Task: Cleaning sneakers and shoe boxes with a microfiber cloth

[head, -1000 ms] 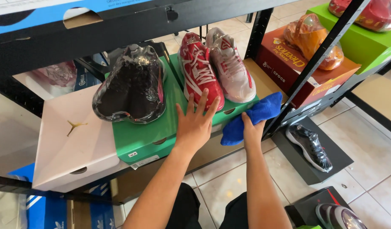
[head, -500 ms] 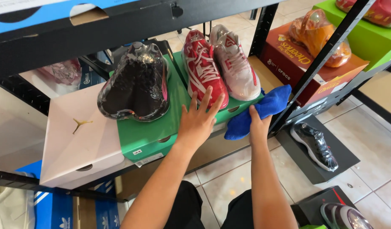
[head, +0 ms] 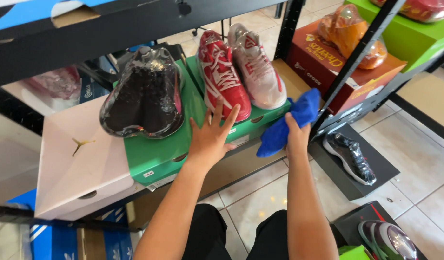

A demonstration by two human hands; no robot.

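Blue cloth (head: 289, 124) in rt hand (head: 297, 139), at green box (head: 154, 159) edge.

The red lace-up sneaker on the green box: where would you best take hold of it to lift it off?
Probably the heel end of the red lace-up sneaker, from the front of the shelf. Its heel points toward the person, beside the left hand, and the narrow collar suits the fingers; the white sneaker crowds one side.

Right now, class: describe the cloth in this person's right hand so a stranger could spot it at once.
Start at the black metal shelf, then find the green shoebox carrying the red and white shoes. At its right end, the right hand holds the blue cloth, the only soft, crumpled blue thing among boxes and shoes.
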